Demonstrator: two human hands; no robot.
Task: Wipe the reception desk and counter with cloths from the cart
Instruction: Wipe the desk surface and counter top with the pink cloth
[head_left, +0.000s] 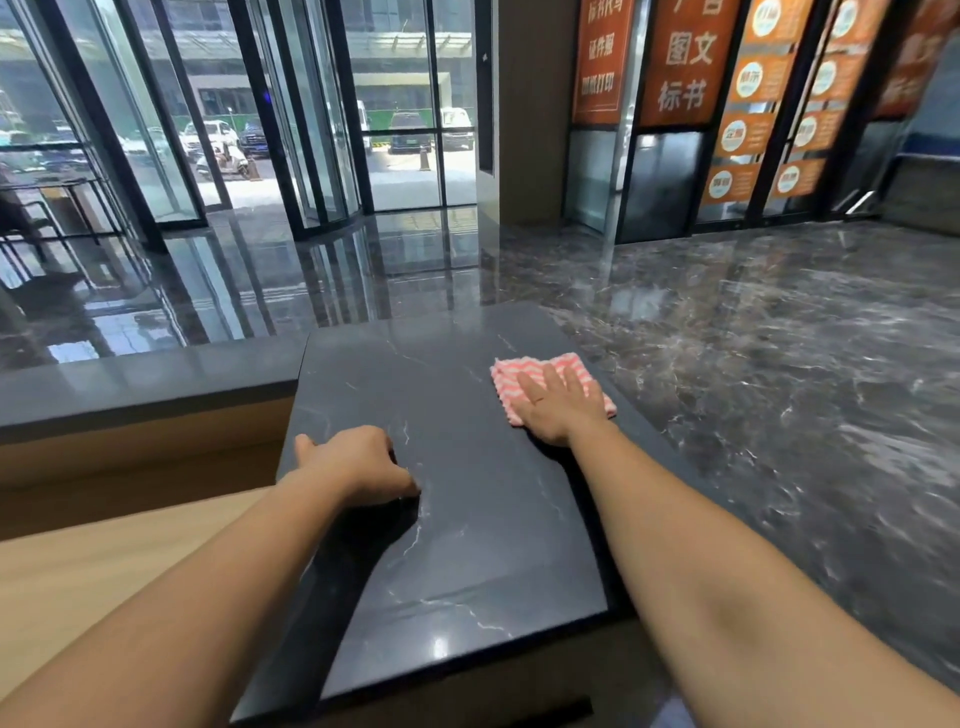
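Note:
A pink and white striped cloth (519, 373) lies flat on the dark marble counter top (457, 519), near its far right edge. My right hand (556, 405) presses on the cloth with straight, spread fingers. My left hand (358, 465) rests on the counter near its left edge, fingers curled under and holding nothing, thumb pointing left. The cart is out of view.
A lower wooden desk surface (78, 571) lies left of the counter, bordered by a grey ledge (145, 379). Glossy dark marble floor (779, 364) stretches right and ahead. Glass revolving doors (311, 130) stand at the back, with orange signs (691, 62) on the right wall.

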